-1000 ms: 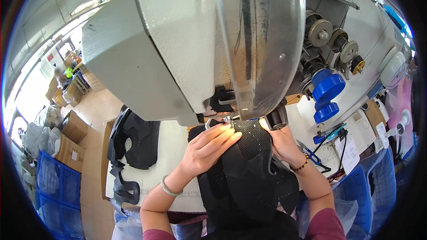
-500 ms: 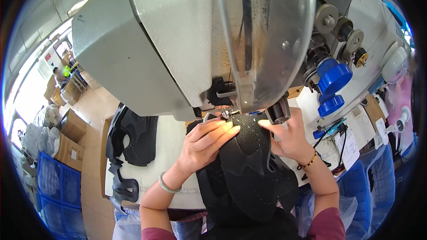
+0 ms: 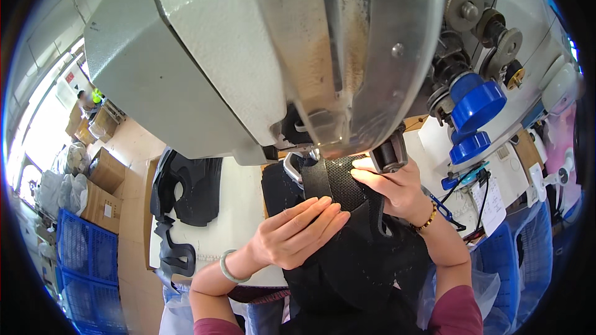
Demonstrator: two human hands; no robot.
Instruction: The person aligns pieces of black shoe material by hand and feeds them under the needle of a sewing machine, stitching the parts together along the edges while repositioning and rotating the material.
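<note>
A black shoe upper (image 3: 351,180), part perforated mesh and part smooth, lies under the head of a grey sewing machine (image 3: 205,56). My left hand (image 3: 301,232) is closed at its near left side, fingers together and fingertips on the smooth band; its thumb is hidden. On the other side, my right hand (image 3: 400,189) grips the mesh edge between thumb and fingers, close to the machine's dark cylinder (image 3: 391,154). The upper's loose black parts hang toward my lap. Machine parts and the clear guard (image 3: 379,56) hide the needle.
Cut black pieces (image 3: 195,192) are stacked on the white table (image 3: 239,211) at the left. Blue thread-tension knobs (image 3: 478,108) jut out at the right. Blue crates (image 3: 87,242) and cardboard boxes (image 3: 102,201) stand beyond on the left; a person (image 3: 87,102) is farther off.
My left hand has drawn back toward me from beside the needle area, baring the smooth band. The right hand keeps to the mesh edge. The view has shifted slightly, enlarging the machine.
</note>
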